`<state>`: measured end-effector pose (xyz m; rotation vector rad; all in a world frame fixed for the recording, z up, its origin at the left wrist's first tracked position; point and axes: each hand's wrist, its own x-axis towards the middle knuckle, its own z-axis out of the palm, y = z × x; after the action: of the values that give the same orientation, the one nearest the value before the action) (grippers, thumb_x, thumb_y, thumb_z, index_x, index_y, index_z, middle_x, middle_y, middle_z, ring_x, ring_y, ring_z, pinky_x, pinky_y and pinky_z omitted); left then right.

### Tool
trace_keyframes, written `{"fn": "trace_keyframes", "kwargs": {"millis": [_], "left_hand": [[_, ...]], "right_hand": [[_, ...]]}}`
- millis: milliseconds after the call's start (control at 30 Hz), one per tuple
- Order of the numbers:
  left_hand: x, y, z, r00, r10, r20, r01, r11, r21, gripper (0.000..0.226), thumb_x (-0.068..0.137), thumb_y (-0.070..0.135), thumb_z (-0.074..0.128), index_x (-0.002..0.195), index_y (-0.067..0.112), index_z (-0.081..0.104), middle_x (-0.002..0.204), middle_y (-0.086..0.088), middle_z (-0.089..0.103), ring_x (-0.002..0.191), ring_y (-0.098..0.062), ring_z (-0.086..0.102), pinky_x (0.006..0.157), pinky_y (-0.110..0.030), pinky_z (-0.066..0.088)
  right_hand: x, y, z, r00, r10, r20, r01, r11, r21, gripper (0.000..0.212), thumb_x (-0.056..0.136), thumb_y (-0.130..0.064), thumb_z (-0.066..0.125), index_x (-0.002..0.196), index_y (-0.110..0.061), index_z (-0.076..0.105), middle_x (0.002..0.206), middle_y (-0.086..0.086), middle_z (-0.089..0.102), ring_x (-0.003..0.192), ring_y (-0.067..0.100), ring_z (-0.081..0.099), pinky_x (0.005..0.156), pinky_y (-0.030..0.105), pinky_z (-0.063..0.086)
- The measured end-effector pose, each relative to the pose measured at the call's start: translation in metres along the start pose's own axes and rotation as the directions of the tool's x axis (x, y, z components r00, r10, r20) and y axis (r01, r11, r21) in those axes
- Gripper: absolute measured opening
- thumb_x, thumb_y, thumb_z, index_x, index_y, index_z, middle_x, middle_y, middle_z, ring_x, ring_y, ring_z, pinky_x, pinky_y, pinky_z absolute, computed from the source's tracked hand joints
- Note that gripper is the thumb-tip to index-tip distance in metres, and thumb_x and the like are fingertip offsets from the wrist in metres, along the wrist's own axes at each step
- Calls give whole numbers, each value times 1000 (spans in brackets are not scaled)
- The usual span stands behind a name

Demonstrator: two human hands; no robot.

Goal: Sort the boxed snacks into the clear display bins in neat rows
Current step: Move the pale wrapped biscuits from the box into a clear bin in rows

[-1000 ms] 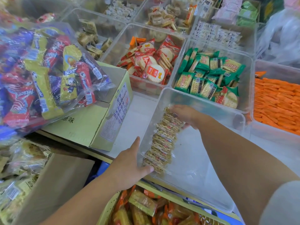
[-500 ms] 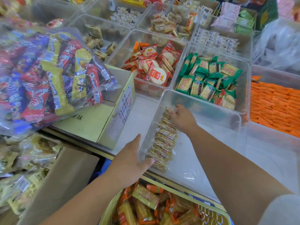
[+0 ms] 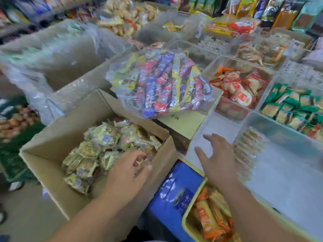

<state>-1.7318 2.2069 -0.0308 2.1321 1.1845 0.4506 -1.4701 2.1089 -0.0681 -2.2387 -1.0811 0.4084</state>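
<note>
**Supervisor:** Where were the hands at that moment?

**Operator:** My left hand [image 3: 128, 169] was down in the open brown cardboard box [image 3: 52, 137]. Its fingers were bent over the pale yellow wrapped snack packets [image 3: 97, 149] heaped inside. It was too blurred for me to tell whether it gripped one. My right hand [image 3: 215, 158] was open with fingers spread and held nothing. It was over the white bench [image 3: 222, 126], between that box and the clear plastic display bin [image 3: 283, 127].

**Supervisor:** And the bin itself?

**Operator:** It stood just right of my right hand. A single row of clear-wrapped snack packets [image 3: 248, 149] stood on edge along its left wall.

**Supervisor:** What lay further out?

**Operator:** Behind the box, a clear bag of red, yellow and purple snack bars [image 3: 162, 84] rested on a flat yellow-green carton [image 3: 185, 123]. Beyond the display bin I saw red-and-white round cracker packs [image 3: 241, 91] in one clear bin and green cracker packs [image 3: 286, 103] in the next on the right. Nearest me, below the bench edge, a yellow basket [image 3: 185, 224] held orange-wrapped packets. A blue plastic-wrapped pack [image 3: 176, 194] sat just left of it.
</note>
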Motion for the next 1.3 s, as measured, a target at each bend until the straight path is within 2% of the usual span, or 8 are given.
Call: {"fn": "trace_keyframes", "kwargs": {"millis": [267, 367, 533, 700, 867, 1000, 1167, 1300], "left_hand": [[11, -149, -101, 963, -267, 50, 219, 872, 438, 68, 82, 53, 74, 138, 22, 53, 132, -7, 53, 119, -31, 56, 98, -40, 48], [32, -185, -123, 934, -340, 111, 248, 839, 485, 82, 80, 55, 73, 150, 24, 41, 144, -15, 39, 127, -42, 50, 105, -46, 45], [78, -210, -123, 842, -431, 325, 201, 809, 552, 101, 79, 56, 76, 159, 44, 16, 169, -14, -5, 145, -49, 26, 115, -50, 38], [100, -226, -113, 694, -578, 429, 316, 780, 539, 104, 82, 56, 77, 160, 48, 9, 166, -19, -2, 143, -49, 32, 114, -49, 39], [107, -235, -108, 664, -624, 412, 385, 757, 527, 98, 86, 43, 79, 156, 54, 13, 166, -21, 5, 143, -47, 31, 112, -54, 41], [109, -237, -105, 700, -598, 390, 353, 765, 539, 95, 91, -2, 54, 156, 54, 16, 155, -19, 27, 127, -42, 47, 100, -49, 53], [108, -234, -109, 804, -493, 334, 257, 793, 553, 88, 88, -11, 42, 157, 42, 32, 148, -13, 50, 117, -34, 61, 88, -42, 59], [105, -218, -121, 852, -412, 322, 171, 802, 572, 81, 84, -9, 50, 149, 39, 48, 140, -9, 59, 113, -30, 64, 85, -40, 60]], "right_hand": [[-59, -147, 102, 856, -441, 270, 499, 842, -204, 46, 86, -54, 63, 122, -26, 67, 135, 1, 56, 133, 27, 42, 111, 48, 38], [-50, -174, 131, 809, -245, 534, 477, 805, -353, 63, 87, -64, 57, 141, -34, 46, 152, 2, 38, 144, 29, 26, 115, 47, 34], [-25, -189, 161, 712, 102, 695, 384, 772, -507, 85, 87, -60, 64, 154, -37, 17, 164, 6, 11, 146, 41, 22, 110, 55, 39], [-19, -192, 178, 669, 252, 699, 266, 797, -542, 98, 88, -47, 71, 156, -49, 1, 167, 9, -6, 148, 46, 18, 114, 55, 35], [-21, -190, 184, 726, 232, 647, 214, 818, -533, 89, 95, -17, 63, 155, -49, 6, 167, 6, 2, 146, 41, 25, 105, 50, 47], [-18, -193, 176, 788, 146, 599, 147, 899, -412, 75, 95, -21, 58, 155, -42, 18, 158, 6, 32, 126, 32, 52, 95, 41, 52], [-25, -195, 148, 821, 64, 568, -117, 991, 59, 69, 87, -27, 61, 145, -49, 30, 106, -9, 63, 64, 7, 65, 56, 23, 51], [-33, -193, 122, 791, 119, 600, -452, 775, 441, 52, 78, -27, 76, 121, -45, 53, 117, 2, 62, 97, 17, 71, 76, 37, 63]]}}
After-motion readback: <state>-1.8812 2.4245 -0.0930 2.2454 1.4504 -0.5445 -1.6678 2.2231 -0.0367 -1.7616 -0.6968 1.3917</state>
